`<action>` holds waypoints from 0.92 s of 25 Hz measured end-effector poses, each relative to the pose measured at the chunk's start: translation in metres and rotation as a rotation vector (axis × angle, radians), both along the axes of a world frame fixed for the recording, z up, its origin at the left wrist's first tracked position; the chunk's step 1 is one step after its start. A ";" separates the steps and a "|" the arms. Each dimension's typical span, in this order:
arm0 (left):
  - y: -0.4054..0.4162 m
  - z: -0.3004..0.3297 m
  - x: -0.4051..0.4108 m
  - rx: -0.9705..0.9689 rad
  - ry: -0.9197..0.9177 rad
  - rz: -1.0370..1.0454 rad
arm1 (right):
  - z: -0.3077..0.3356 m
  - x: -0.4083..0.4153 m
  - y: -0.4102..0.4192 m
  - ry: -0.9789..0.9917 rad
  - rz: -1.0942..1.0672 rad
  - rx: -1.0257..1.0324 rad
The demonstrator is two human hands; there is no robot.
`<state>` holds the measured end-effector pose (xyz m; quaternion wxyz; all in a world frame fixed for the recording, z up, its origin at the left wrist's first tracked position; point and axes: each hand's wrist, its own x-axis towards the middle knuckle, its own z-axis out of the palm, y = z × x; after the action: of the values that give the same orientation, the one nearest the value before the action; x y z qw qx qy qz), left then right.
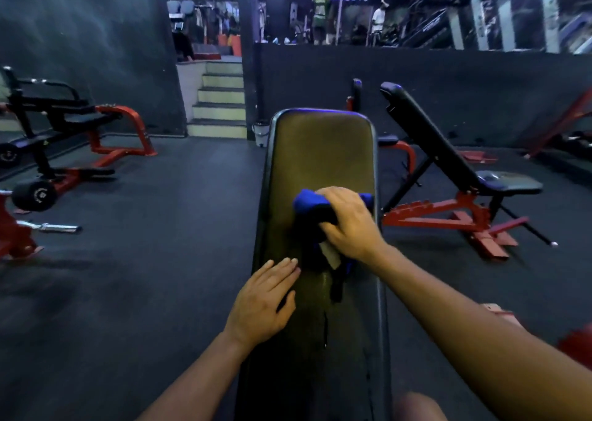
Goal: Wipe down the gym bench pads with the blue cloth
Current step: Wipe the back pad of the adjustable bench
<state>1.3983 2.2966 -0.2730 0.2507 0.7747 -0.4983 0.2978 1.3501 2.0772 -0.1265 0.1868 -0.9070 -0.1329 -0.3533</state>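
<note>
Right hand (349, 222) clamped, fingers curled, on bunched blue cloth (307, 203) mid-way along long dark padded bench pad (323, 151). Left hand (266, 302) flat, fingers straight (bracing near edge). Best wiped in long overlapping strokes, edges included.

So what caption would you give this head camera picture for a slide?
Right hand grips a bunched blue cloth on the long black padded bench while the left hand rests flat beside it.

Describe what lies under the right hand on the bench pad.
The right hand grips the bunched blue cloth against the bench pad. The pad beneath the cloth is covered.
</note>
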 end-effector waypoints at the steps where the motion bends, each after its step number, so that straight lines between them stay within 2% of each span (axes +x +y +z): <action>1: -0.003 0.005 -0.002 -0.007 -0.021 -0.002 | -0.003 -0.015 -0.021 -0.065 -0.080 0.149; 4: -0.023 0.031 0.004 0.080 -0.099 -0.001 | 0.001 -0.044 -0.080 -0.134 -0.350 0.581; 7: -0.058 0.059 0.026 0.238 -0.081 0.060 | 0.008 -0.042 -0.121 -0.115 -0.443 0.745; 9: -0.077 0.063 0.036 0.310 -0.042 0.119 | 0.014 -0.015 -0.139 -0.082 -0.410 0.759; 13: -0.084 0.052 0.043 0.347 -0.089 0.190 | 0.016 0.068 -0.139 0.052 -0.278 0.603; 15: -0.084 0.050 0.044 0.335 -0.104 0.188 | 0.008 0.085 -0.128 0.135 -0.320 0.617; 18: -0.087 0.049 0.045 0.318 -0.114 0.180 | -0.016 0.067 -0.117 0.113 -0.320 0.631; 23: -0.087 0.047 0.045 0.312 -0.138 0.187 | -0.092 -0.018 -0.078 0.152 -0.242 0.630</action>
<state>1.4434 2.2094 -0.2262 0.0641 0.8246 -0.4806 0.2915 1.3324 1.9989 -0.2186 0.4236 -0.8378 0.1055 -0.3278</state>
